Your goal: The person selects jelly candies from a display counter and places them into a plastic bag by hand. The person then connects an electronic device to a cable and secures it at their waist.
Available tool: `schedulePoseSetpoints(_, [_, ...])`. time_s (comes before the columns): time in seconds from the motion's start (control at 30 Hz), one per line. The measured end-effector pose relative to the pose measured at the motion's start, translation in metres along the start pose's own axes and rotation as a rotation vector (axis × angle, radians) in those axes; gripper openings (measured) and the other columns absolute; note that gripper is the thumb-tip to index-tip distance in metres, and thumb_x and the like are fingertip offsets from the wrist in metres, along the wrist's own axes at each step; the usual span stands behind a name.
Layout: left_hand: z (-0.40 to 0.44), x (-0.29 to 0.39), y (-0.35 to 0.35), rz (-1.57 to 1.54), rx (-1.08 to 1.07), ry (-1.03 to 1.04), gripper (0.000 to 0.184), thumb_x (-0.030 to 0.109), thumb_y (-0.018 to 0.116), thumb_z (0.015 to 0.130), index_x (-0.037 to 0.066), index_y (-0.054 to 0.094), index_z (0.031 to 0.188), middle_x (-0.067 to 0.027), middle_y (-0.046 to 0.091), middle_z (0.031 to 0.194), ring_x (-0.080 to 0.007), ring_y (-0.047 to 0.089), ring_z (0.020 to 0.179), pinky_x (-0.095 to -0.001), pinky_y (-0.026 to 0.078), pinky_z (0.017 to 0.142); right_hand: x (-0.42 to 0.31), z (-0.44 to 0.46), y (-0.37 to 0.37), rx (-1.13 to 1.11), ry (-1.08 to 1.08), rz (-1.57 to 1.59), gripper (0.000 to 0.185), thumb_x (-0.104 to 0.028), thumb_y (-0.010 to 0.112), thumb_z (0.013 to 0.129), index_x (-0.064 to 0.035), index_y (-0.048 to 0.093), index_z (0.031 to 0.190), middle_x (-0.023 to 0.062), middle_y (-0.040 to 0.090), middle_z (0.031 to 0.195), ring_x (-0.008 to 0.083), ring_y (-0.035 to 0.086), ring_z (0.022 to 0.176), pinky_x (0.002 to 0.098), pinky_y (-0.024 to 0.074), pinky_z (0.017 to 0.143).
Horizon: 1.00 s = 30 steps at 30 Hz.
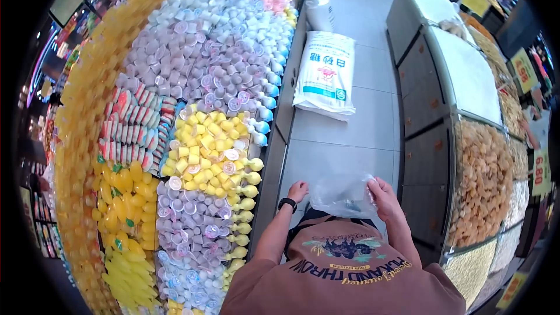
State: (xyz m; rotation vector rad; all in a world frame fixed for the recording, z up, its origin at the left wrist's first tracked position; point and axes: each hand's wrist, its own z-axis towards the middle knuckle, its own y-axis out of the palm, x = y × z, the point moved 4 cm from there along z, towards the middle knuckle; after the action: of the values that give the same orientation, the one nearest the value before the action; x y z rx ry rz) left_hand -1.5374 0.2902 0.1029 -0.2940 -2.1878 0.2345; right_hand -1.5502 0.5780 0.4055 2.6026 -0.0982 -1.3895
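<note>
A clear plastic bag hangs in front of my body, its upper edge pinched in my right hand. Just left of the bag is my left hand, fingers curled closed, with a dark watch on its wrist. Whether those fingers hold anything is hidden. The bag looks thin and crumpled, with a darker patch low in it that I cannot make out.
Left is a sloped display of yellow jelly cups, purple cups and mango-shaped pieces. A white sack lies on the grey floor ahead. Bins of brown dried food line the right.
</note>
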Motion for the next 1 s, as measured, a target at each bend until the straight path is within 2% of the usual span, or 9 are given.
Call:
schedulePoseSetpoints(0.1, [0.023, -0.077, 0.015, -0.04, 0.022, -0.233, 0.031, 0.032, 0.052, 0.088, 0.005, 0.066, 0.092, -0.0084, 0.069, 0.078, -0.0218, 0.067, 0.073, -0.0349, 0.051, 0.071, -0.029, 0.054, -0.019, -0.044, -0.009, -0.019, 0.023, -0.029, 0.055, 0.098, -0.0106, 0.06, 0.086, -0.008, 0.051, 0.071, 0.0027, 0.043, 0.062, 0.0205, 0.0332, 0.056])
schedulePoseSetpoints(0.17, [0.036, -0.172, 0.022, 0.193, 0.133, -0.328, 0.033, 0.031, 0.051, 0.086, 0.005, 0.067, 0.096, -0.018, 0.069, 0.096, -0.0363, 0.064, 0.094, -0.0444, 0.05, 0.083, -0.042, 0.089, -0.038, -0.074, 0.0, -0.034, 0.022, -0.029, 0.055, 0.098, -0.0097, 0.061, 0.088, -0.0079, 0.052, 0.073, 0.0028, 0.044, 0.064, 0.0204, 0.0345, 0.057])
schedulePoseSetpoints(0.2, [0.016, -0.175, 0.017, 0.201, 0.14, -0.447, 0.033, 0.032, 0.052, 0.085, 0.006, 0.068, 0.098, -0.0192, 0.067, 0.105, -0.0373, 0.063, 0.101, -0.0449, 0.049, 0.087, -0.054, 0.11, -0.047, -0.089, -0.003, -0.044, 0.022, -0.029, 0.055, 0.098, -0.0094, 0.061, 0.09, -0.0079, 0.053, 0.073, 0.0027, 0.045, 0.064, 0.0202, 0.0353, 0.057])
schedulePoseSetpoints(0.3, [-0.036, -0.151, 0.019, 0.146, 0.209, -0.678, 0.032, 0.031, 0.053, 0.084, 0.005, 0.071, 0.089, -0.0175, 0.07, 0.099, -0.0345, 0.065, 0.099, -0.042, 0.049, 0.09, -0.09, 0.166, -0.063, -0.134, 0.023, -0.024, 0.022, -0.029, 0.055, 0.098, -0.009, 0.063, 0.094, -0.0077, 0.056, 0.076, 0.0023, 0.048, 0.066, 0.0193, 0.0379, 0.059])
schedulePoseSetpoints(0.33, [-0.044, -0.154, 0.028, -0.015, 0.231, -0.706, 0.03, 0.029, 0.052, 0.084, 0.005, 0.069, 0.086, -0.0144, 0.071, 0.087, -0.029, 0.069, 0.084, -0.0403, 0.053, 0.076, -0.1, 0.182, -0.067, -0.148, 0.046, -0.017, 0.023, -0.029, 0.055, 0.098, -0.0089, 0.063, 0.096, -0.0076, 0.057, 0.077, 0.0021, 0.049, 0.067, 0.019, 0.0389, 0.06])
schedulePoseSetpoints(0.4, [-0.052, -0.121, 0.041, -0.447, 0.265, -0.645, 0.021, 0.024, 0.053, 0.086, 0.006, 0.063, 0.082, -0.0064, 0.065, 0.069, -0.0164, 0.061, 0.058, -0.0312, 0.047, 0.048, -0.119, 0.219, -0.078, -0.21, 0.055, -0.064, 0.023, -0.028, 0.054, 0.099, -0.0076, 0.064, 0.1, -0.0062, 0.061, 0.081, 0.0025, 0.053, 0.069, 0.0196, 0.0425, 0.062])
schedulePoseSetpoints(0.47, [-0.054, -0.058, 0.045, -0.605, 0.434, -0.59, 0.02, 0.022, 0.053, 0.088, 0.003, 0.061, 0.084, -0.0078, 0.063, 0.07, -0.0164, 0.059, 0.056, -0.0302, 0.046, 0.047, -0.152, 0.241, -0.056, -0.132, 0.073, -0.118, 0.021, -0.03, 0.056, 0.098, -0.0112, 0.061, 0.089, -0.0077, 0.054, 0.075, 0.0026, 0.046, 0.065, 0.0197, 0.0357, 0.058])
schedulePoseSetpoints(0.57, [-0.038, -0.055, 0.062, -0.793, 0.553, -0.534, 0.025, 0.023, 0.059, 0.089, 0.0, 0.061, 0.097, -0.0116, 0.066, 0.081, -0.0192, 0.064, 0.065, -0.0308, 0.051, 0.056, -0.171, 0.291, -0.05, -0.233, 0.064, -0.166, 0.022, -0.025, 0.053, 0.099, -0.0059, 0.064, 0.098, -0.0043, 0.061, 0.082, 0.0042, 0.052, 0.07, 0.0206, 0.0416, 0.062])
schedulePoseSetpoints(1.0, [0.026, -0.02, 0.034, -0.965, 0.536, -0.65, 0.027, 0.026, 0.058, 0.088, 0.002, 0.06, 0.101, -0.0074, 0.066, 0.085, -0.0151, 0.063, 0.07, -0.0272, 0.049, 0.06, -0.205, 0.382, 0.081, -0.452, 0.138, -0.428, 0.027, -0.023, 0.051, 0.101, -0.0023, 0.061, 0.113, 0.0006, 0.065, 0.097, 0.0074, 0.059, 0.085, 0.0226, 0.0476, 0.074])
